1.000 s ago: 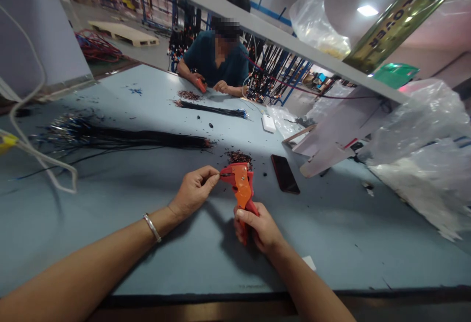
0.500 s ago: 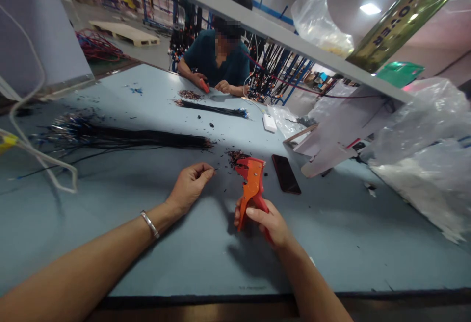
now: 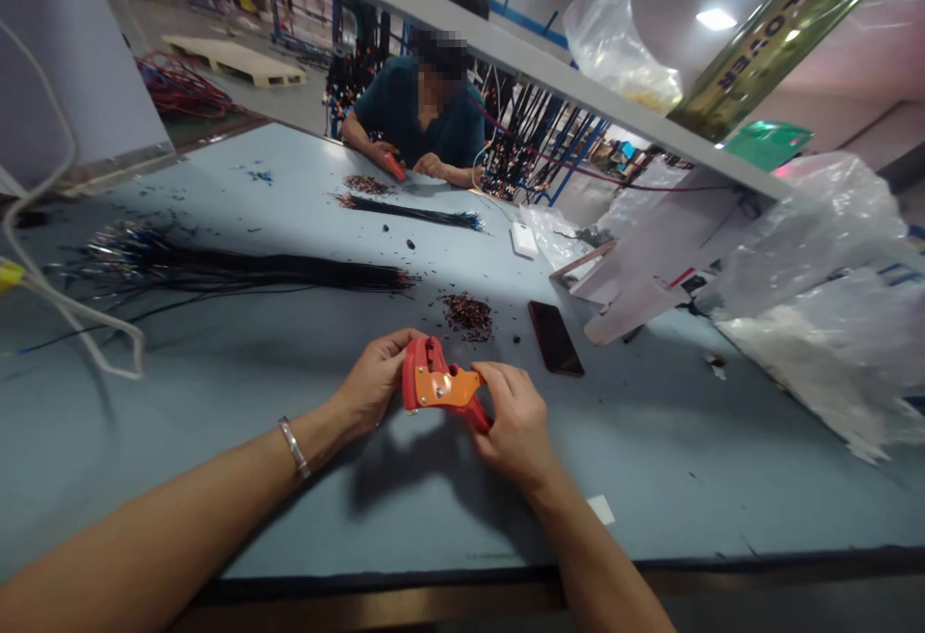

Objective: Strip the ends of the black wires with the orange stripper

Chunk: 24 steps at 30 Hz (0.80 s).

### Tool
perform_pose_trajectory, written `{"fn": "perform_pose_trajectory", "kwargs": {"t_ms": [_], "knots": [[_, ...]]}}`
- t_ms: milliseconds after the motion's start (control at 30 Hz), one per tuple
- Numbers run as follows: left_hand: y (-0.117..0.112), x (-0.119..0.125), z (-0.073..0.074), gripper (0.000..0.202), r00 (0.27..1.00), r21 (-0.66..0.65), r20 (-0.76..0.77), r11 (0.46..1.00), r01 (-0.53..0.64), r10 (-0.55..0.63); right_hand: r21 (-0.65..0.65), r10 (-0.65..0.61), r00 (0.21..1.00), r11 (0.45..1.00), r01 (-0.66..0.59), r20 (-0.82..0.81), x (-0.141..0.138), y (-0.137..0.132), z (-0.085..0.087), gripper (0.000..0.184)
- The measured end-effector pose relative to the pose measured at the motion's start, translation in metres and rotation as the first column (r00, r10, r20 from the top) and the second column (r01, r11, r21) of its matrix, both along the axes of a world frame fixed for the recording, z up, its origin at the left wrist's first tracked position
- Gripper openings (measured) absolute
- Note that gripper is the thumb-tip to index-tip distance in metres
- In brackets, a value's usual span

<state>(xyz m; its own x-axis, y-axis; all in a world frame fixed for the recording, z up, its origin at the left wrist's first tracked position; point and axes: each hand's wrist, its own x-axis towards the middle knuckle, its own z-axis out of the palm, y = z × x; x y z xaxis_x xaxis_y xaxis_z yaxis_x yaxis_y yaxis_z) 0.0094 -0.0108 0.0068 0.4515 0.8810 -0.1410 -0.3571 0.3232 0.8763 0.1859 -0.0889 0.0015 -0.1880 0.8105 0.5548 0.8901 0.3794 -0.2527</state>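
Both hands meet on an orange wire stripper (image 3: 438, 385) above the table (image 3: 252, 440): right hand (image 3: 515, 416) grips its handles, left hand (image 3: 376, 378) pinches its head.

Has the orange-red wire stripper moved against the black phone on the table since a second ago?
Yes. The orange-red wire stripper has swung left and lower, farther from the black phone.

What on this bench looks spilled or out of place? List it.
Loose wire trimmings lie heaped on the blue table, with black specks scattered around them. A dark phone lies right beside that heap. The orange wire stripper sits between the left hand and right hand; it shows no damage.
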Motion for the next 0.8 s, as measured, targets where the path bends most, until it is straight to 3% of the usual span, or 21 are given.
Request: {"fn": "perform_pose_trajectory", "kwargs": {"t_ms": [200, 367, 500, 800], "knots": [[0.001, 0.001, -0.005, 0.013, 0.998, 0.105, -0.009, 0.993, 0.061, -0.060, 0.004, -0.038, 0.999, 0.999, 0.038, 0.029, 0.001, 0.010, -0.004, 0.040], [0.000, 0.000, -0.004, 0.029, 0.995, 0.118, -0.038, 0.988, 0.099, -0.095, -0.033, -0.059, 0.998, 0.998, 0.060, 0.016, 0.001, 0.017, -0.007, 0.040], [-0.002, 0.000, -0.001, 0.035, 0.992, 0.164, -0.099, 0.982, 0.093, -0.077, -0.020, -0.066, 0.998, 0.998, 0.066, 0.012, -0.001, 0.019, -0.007, 0.039], [-0.001, 0.000, -0.004, 0.028, 0.989, 0.198, -0.143, 0.978, 0.069, -0.041, -0.059, -0.126, 0.983, 0.989, 0.134, 0.131, -0.005, 0.020, -0.007, 0.028]]}}
